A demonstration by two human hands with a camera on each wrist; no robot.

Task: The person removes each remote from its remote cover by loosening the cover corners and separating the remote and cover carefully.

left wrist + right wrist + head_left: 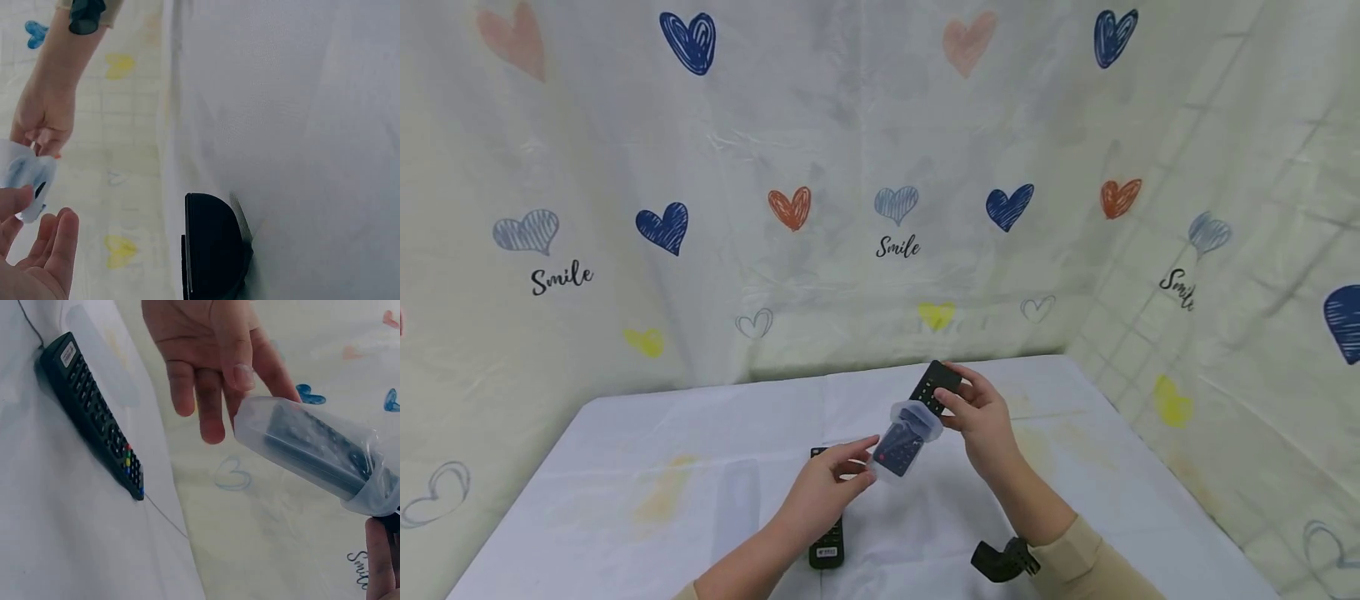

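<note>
A black remote control [934, 385] sits partly inside a translucent plastic sleeve [904, 442], both tilted above the table. My right hand [987, 423] grips the remote's bare upper end between thumb and fingers. At the sleeve's lower, closed end, my left hand [826, 487] pinches it with thumb and index finger, its other fingers spread apart. The sleeve's open rim is bunched around the remote's middle in the head view. The right wrist view shows the remote's dark body through the sleeve [300, 447].
A second, longer black remote [94, 415] lies on the white-covered table [640, 467], partly behind my left hand in the head view. Left of it lies another flat translucent sleeve [737, 504]. A heart-patterned curtain [842, 150] hangs behind the table and along its right.
</note>
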